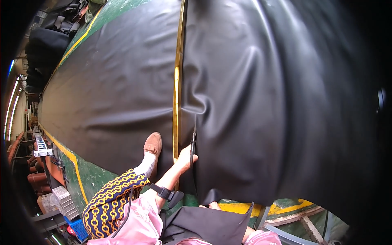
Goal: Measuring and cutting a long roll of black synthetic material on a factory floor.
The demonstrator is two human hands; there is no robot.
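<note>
A wide black sheet (122,81), smooth like leather or vinyl, is spread over the floor. My left hand (186,158) grips dark-handled scissors (194,141), whose blades point away from me at the sheet. A dark slit runs back from them toward me. Just left of the scissors, a long brass-coloured straight strip (177,81) lies across the sheet. My right hand (212,206) is at the sheet's near edge, its fingers bent against the material. A black flap (204,224) in front of me hides most of that hand and forearm.
My shoe (152,143) rests on the sheet, left of the strip. Yellow lines (77,171) mark the green floor (69,157). A metal and wooden frame (294,220) stands near right. Far left are dark rolls (47,49); near left, a blue crate (77,228).
</note>
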